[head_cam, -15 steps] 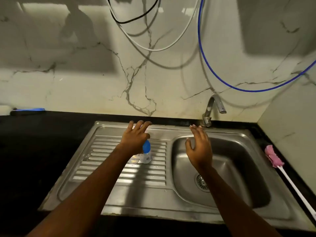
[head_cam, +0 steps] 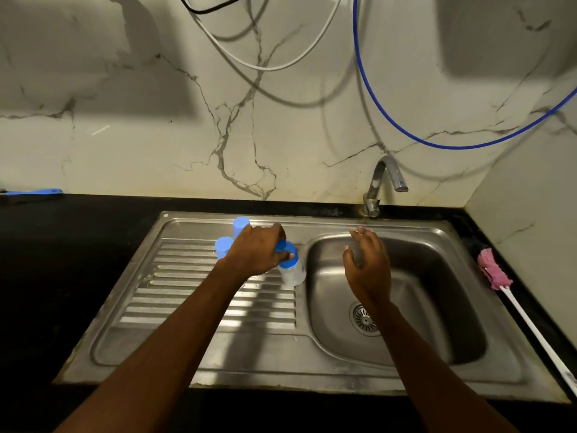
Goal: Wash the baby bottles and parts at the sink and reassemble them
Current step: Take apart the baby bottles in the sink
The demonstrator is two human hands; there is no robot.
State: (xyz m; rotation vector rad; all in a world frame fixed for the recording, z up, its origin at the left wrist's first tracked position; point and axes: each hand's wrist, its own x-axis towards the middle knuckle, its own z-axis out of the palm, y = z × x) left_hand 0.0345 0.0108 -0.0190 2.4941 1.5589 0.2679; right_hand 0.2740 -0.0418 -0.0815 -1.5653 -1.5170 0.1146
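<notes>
Where the steel sink unit [head_cam: 249,364] meets the black counter [head_cam: 62,276], two bare forearms enter from the near edge.

- Basin [head_cam: 437,307], right half of the unit: drain strainer [head_cam: 363,318] in its floor.
- Drainboard [head_cam: 187,292], left half: ribbed.
- Right hand [head_cam: 368,267]: over the basin, back to the camera, fingers loosely curved. A pale blur sits against the palm; whether the hand holds anything cannot be told.
- Left hand [head_cam: 254,251]: over the drainboard, fingers curled round the blue collar of the baby bottle [head_cam: 292,271].
- Bottle: clear-bodied, at the drainboard's right edge, just beside the basin.
- First blue cap [head_cam: 223,247]: on the drainboard, against the left side of the left hand.
- Second blue cap [head_cam: 241,225]: just behind the first, near the back rim.
- Bottle brush [head_cam: 495,270]: pink head, white handle, lying on the counter right of the basin.
- Tap [head_cam: 385,179]: at the back rim, spout over the basin.
- Blue-handled item [head_cam: 34,192]: far left, against the wall.
- Marble-veined wall [head_cam: 156,135]: a white cable [head_cam: 265,68] and a blue cable [head_cam: 449,147] loop across it.
</notes>
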